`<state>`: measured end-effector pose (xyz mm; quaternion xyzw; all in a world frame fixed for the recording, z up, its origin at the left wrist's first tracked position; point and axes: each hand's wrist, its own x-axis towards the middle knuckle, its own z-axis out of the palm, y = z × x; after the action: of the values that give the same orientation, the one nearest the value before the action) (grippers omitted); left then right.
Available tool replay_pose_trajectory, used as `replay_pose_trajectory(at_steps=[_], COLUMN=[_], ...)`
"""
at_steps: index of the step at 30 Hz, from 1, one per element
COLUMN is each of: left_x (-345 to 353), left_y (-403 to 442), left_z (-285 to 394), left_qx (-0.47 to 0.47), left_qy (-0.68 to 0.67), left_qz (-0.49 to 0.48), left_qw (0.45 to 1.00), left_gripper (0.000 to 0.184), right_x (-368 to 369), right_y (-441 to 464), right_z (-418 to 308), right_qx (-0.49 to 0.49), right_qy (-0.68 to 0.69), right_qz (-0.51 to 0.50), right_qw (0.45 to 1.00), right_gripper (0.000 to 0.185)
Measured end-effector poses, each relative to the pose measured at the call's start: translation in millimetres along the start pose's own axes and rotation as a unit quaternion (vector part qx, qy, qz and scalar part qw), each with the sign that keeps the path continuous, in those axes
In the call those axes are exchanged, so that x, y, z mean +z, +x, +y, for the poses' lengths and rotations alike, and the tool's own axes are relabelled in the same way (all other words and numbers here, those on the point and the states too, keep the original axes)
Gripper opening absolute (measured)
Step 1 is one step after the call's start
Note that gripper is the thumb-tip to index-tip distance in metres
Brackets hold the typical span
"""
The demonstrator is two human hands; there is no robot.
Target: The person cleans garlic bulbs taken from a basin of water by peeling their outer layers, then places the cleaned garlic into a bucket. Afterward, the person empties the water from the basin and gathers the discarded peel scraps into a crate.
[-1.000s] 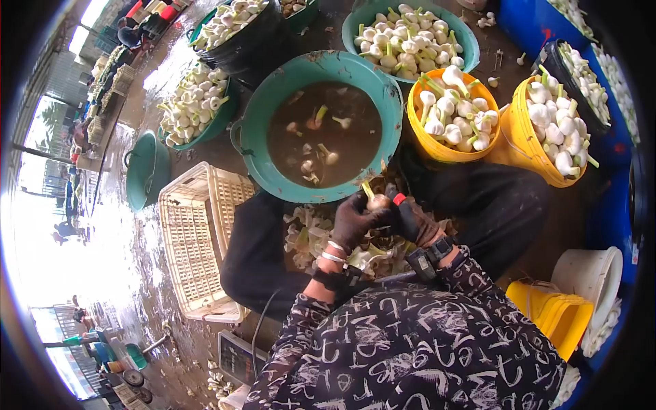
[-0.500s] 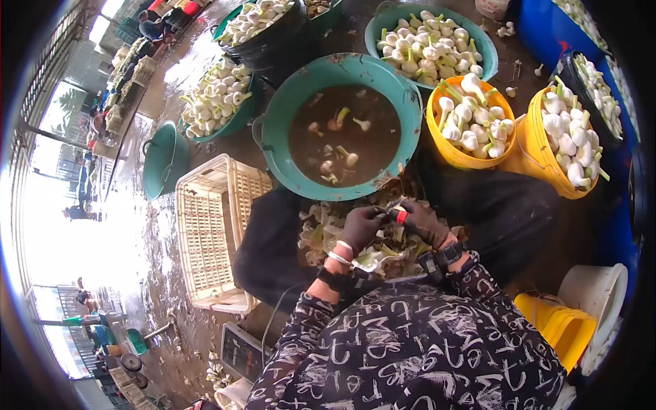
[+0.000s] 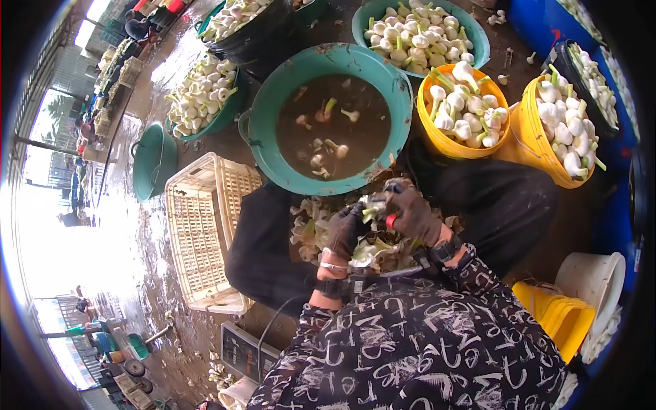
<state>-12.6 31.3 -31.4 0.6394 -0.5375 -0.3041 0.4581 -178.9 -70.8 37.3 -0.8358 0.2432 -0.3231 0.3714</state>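
Observation:
Both hands, in dark gloves, meet over a pile of garlic peelings between my legs. My left hand is closed around the stem end of a garlic bulb, which is blurred and partly covered by the fingers. Close against it on the right, my right hand is closed, with a red band on one finger; what it grips is too small and blurred to name. Just beyond the hands stands a green basin of brown water with several garlic bulbs floating in it.
Two yellow buckets full of garlic stand at the right. A white crate leans by my left leg. Garlic fills a green tub behind. A scale sits at lower left. A person is far off at upper left.
My hands were close together low over the peelings; now my right hand is raised and turned, and a pale stem end shows between them. The view has shifted slightly.

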Motion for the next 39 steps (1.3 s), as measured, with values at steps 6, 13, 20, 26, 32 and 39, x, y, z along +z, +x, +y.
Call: replay_pose_trajectory(at_steps=[6, 13, 20, 26, 32, 39], left_x=[-13.1, -8.8, -75.3, -69.2, -34.8, 12.4], left_y=[13.6, 8.7, 1.5, 37.3, 161.6, 214.0], left_z=[42.4, 68.9, 76.7, -13.7, -104.7, -238.2], left_qx=[-0.340, -0.196, -0.178, -0.186, -0.360, -0.415], left_qy=[-0.305, -0.288, -0.262, 0.099, 0.022, 0.159], left_qz=[0.033, 0.086, 0.083, -0.100, -0.006, -0.048], left_qw=[0.889, 0.933, 0.945, 0.972, 0.933, 0.894], left_gripper=[0.023, 0.015, 0.013, 0.049, 0.052, 0.062], right_x=[17.1, 60.5, 20.4, -0.9, -64.3, 3.0], right_y=[-9.6, -35.5, -29.2, -6.2, 30.3, 13.7], right_z=[1.9, 59.2, 68.1, 83.0, 45.2, 72.1], right_qx=[0.245, 0.335, 0.404, 0.378, 0.248, 0.468], right_qy=[0.278, 0.544, 0.726, 0.763, 0.817, 0.592], right_qz=[-0.081, 0.087, 0.202, 0.203, 0.234, 0.141], right_qw=[0.925, 0.765, 0.519, 0.483, 0.464, 0.641], right_gripper=[0.018, 0.022, 0.034, 0.034, 0.069, 0.059])
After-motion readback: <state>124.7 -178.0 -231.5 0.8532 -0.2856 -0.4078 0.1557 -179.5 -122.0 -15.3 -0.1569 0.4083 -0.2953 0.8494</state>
